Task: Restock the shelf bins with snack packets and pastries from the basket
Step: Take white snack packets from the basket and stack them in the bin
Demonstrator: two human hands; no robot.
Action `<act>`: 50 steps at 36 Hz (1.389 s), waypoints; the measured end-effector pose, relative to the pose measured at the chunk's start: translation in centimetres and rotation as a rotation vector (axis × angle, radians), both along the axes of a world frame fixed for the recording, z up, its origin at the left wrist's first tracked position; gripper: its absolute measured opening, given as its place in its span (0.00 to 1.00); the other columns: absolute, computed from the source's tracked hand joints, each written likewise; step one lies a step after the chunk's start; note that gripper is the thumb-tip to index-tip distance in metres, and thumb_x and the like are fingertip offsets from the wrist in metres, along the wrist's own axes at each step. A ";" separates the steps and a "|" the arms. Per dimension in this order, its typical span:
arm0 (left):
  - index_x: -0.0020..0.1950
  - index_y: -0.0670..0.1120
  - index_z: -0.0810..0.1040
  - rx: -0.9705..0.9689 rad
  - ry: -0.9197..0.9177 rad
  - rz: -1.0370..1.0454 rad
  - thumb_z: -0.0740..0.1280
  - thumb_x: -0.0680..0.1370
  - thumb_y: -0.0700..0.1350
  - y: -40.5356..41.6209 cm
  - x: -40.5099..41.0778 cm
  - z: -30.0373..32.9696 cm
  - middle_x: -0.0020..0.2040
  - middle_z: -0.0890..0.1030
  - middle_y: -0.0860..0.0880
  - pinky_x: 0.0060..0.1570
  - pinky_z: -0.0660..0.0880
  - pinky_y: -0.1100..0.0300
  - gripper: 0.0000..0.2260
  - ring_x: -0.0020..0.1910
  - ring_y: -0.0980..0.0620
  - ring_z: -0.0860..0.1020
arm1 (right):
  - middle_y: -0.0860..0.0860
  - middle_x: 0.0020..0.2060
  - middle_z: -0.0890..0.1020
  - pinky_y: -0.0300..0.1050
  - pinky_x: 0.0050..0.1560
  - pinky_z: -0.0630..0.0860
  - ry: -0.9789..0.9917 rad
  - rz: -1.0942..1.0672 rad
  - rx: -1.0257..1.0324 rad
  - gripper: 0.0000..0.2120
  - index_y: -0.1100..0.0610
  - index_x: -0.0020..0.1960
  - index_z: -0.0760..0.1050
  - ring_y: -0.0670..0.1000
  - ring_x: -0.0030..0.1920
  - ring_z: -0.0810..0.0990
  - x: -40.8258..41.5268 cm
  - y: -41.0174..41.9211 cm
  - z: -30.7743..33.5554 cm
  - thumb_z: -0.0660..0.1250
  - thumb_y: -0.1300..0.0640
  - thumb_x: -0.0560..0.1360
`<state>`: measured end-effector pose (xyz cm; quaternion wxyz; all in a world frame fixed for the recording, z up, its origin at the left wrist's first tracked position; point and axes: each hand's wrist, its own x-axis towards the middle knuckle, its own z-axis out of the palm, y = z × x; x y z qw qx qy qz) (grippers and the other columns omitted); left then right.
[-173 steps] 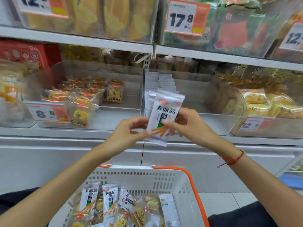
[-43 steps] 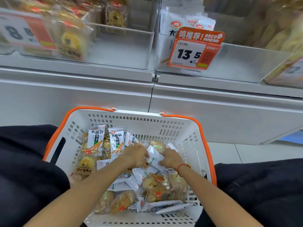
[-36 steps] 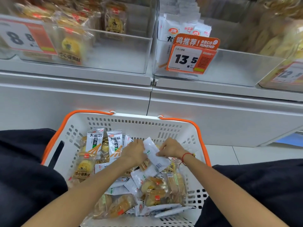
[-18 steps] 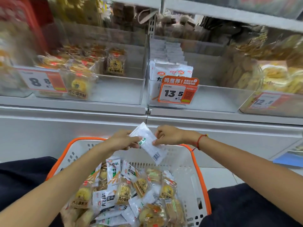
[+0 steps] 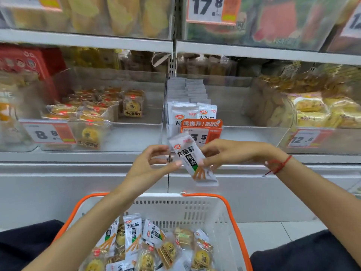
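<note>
1. Left hand [image 5: 150,165]: thumb and fingertips pinching left edge of white snack packet [image 5: 192,160].
2. Right hand [image 5: 224,153]: fingers curled on packet's right edge.
3. Packet tilted, printed face toward camera, held above basket [image 5: 222,214], in front of middle shelf bin [image 5: 244,133].
4. Middle bin: row of matching packets upright behind orange price tag [image 5: 202,130].
5. Basket: mixed packets and pastries [image 5: 168,249].
6. Left bin [image 5: 136,133]: wrapped pastries.
</note>
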<state>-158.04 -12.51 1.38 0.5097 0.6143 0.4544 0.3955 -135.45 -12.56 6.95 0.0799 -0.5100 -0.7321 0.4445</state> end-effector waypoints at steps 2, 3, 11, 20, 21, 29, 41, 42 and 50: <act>0.60 0.51 0.75 0.037 -0.045 0.027 0.73 0.73 0.47 0.5 0.5 0.6 0.55 0.79 0.57 0.39 0.73 0.75 0.17 0.48 0.63 0.80 | 0.51 0.55 0.81 0.41 0.52 0.74 0.057 -0.027 0.000 0.12 0.55 0.61 0.76 0.43 0.50 0.78 1.0 -0.1 0.9 0.60 0.63 0.81; 0.60 0.51 0.75 0.059 -0.072 0.023 0.71 0.74 0.47 0.8 0.9 1.0 0.55 0.80 0.57 0.38 0.73 0.74 0.16 0.46 0.65 0.80 | 0.50 0.56 0.81 0.40 0.52 0.74 0.086 -0.047 -0.007 0.13 0.57 0.63 0.74 0.43 0.51 0.78 1.4 -0.1 1.4 0.59 0.63 0.81; 0.46 0.54 0.80 0.450 -0.084 -0.081 0.69 0.77 0.42 2.6 4.4 7.3 0.41 0.84 0.62 0.42 0.74 0.72 0.06 0.43 0.65 0.81 | 0.51 0.61 0.81 0.46 0.62 0.75 0.362 -0.160 0.134 0.16 0.54 0.66 0.72 0.50 0.60 0.79 3.9 -0.8 5.9 0.62 0.59 0.79; 0.53 0.60 0.77 0.764 0.114 -0.139 0.69 0.77 0.52 6.0 7.4 13.1 0.47 0.82 0.60 0.49 0.75 0.62 0.06 0.48 0.61 0.79 | 0.41 0.52 0.83 0.39 0.50 0.79 0.475 -0.350 0.421 0.15 0.46 0.60 0.72 0.44 0.54 0.82 4.7 1.0 8.2 0.57 0.62 0.81; 0.50 0.60 0.78 0.777 0.149 -0.118 0.68 0.77 0.54 6.6 7.7 13.1 0.47 0.82 0.60 0.50 0.76 0.59 0.03 0.47 0.61 0.79 | 0.42 0.54 0.82 0.40 0.52 0.79 0.435 -0.363 0.442 0.14 0.46 0.61 0.72 0.44 0.55 0.82 4.8 1.5 8.1 0.57 0.62 0.82; 0.50 0.53 0.81 0.749 0.590 -0.071 0.67 0.78 0.55 10.5 8.4 11.3 0.45 0.81 0.59 0.47 0.74 0.57 0.07 0.46 0.59 0.78 | 0.44 0.44 0.85 0.38 0.44 0.75 0.067 -0.527 0.514 0.07 0.49 0.52 0.83 0.42 0.43 0.81 5.3 5.0 6.0 0.70 0.56 0.75; 0.66 0.50 0.76 0.624 0.972 -0.310 0.68 0.77 0.53 13.8 10.6 13.3 0.63 0.78 0.51 0.62 0.72 0.52 0.19 0.62 0.50 0.75 | 0.48 0.38 0.84 0.35 0.37 0.78 -0.068 -0.555 0.251 0.06 0.54 0.44 0.78 0.42 0.36 0.83 5.4 7.3 3.5 0.72 0.51 0.74; 0.68 0.49 0.74 0.617 0.966 -0.310 0.68 0.77 0.52 13.9 10.9 13.4 0.64 0.78 0.50 0.63 0.72 0.52 0.20 0.62 0.50 0.75 | 0.48 0.37 0.83 0.34 0.35 0.78 -0.046 -0.577 0.254 0.08 0.54 0.45 0.77 0.43 0.34 0.83 5.2 7.4 3.5 0.71 0.50 0.74; 0.55 0.52 0.83 0.676 1.140 -0.245 0.65 0.79 0.50 14.5 11.6 12.1 0.53 0.84 0.52 0.51 0.77 0.52 0.10 0.53 0.50 0.80 | 0.54 0.51 0.83 0.39 0.40 0.81 -0.026 -0.680 0.328 0.12 0.56 0.54 0.72 0.48 0.40 0.84 4.6 8.5 2.6 0.71 0.55 0.74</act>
